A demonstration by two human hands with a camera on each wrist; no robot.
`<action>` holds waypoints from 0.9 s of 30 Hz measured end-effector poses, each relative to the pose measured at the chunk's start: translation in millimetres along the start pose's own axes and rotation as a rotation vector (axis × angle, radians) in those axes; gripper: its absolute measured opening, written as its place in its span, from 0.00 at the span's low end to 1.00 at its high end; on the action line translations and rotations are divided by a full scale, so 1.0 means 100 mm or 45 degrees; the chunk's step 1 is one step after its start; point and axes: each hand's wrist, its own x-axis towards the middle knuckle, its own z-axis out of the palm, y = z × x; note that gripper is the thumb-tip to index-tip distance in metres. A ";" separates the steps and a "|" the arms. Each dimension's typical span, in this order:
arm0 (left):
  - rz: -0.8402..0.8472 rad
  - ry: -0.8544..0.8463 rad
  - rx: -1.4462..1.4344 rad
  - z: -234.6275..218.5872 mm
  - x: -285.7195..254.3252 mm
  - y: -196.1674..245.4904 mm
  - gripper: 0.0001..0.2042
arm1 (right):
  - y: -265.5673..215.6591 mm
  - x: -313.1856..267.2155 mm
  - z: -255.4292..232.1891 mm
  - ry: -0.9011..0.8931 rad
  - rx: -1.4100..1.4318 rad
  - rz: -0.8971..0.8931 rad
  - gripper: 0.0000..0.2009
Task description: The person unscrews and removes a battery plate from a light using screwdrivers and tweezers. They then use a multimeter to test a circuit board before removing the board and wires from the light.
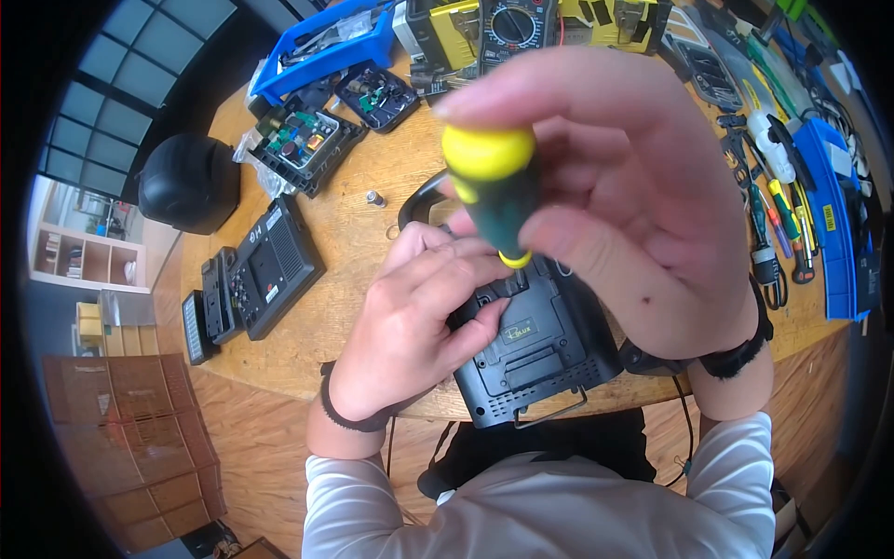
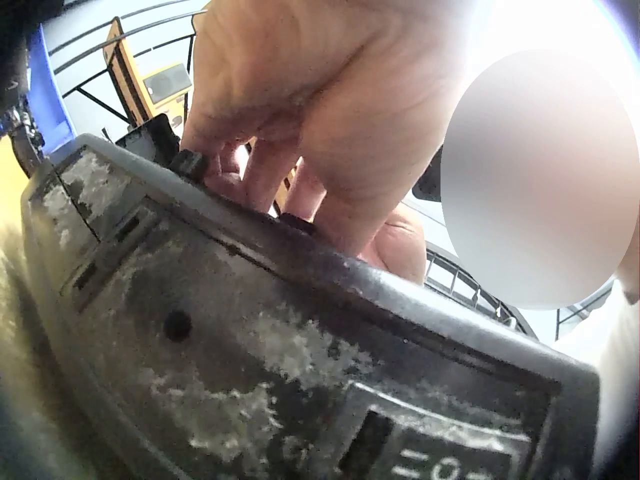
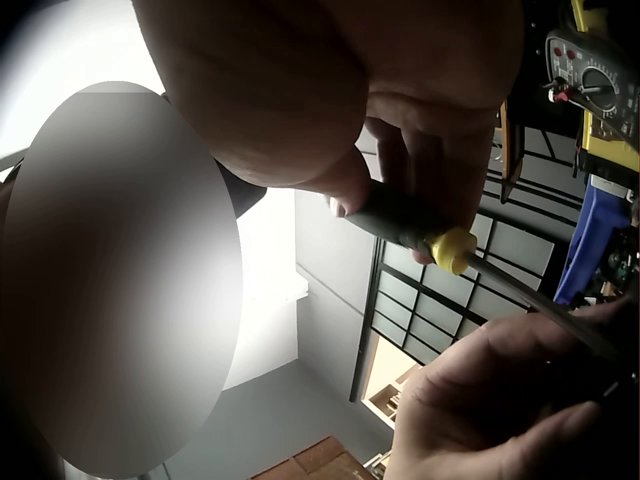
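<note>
A black device (image 1: 533, 349) with a handle and vents lies on the wooden table in front of the person. The right hand (image 1: 643, 196) grips a green and yellow screwdriver (image 1: 498, 200) by its handle, held upright over the device. In the right wrist view the right hand (image 3: 400, 120) has the screwdriver (image 3: 395, 215), its shaft running down beside the other hand. The left hand (image 1: 410, 317) rests on the device, fingers around the shaft's lower end; the exact tip is hidden. In the left wrist view the left hand (image 2: 330, 110) lies over the device's edge (image 2: 300, 330).
Opened circuit housings (image 1: 303, 144) and a blue tray (image 1: 326, 51) are at the back left. A black panel (image 1: 275, 265) stands left, near a small metal cylinder (image 1: 375, 198). A multimeter (image 1: 512, 28) is at the back; tools and a blue bin (image 1: 829, 219) line the right.
</note>
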 end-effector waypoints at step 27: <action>-0.028 0.040 -0.078 0.02 -0.01 -0.07 0.17 | 0.12 -0.01 -0.17 -0.262 -0.114 -0.139 0.27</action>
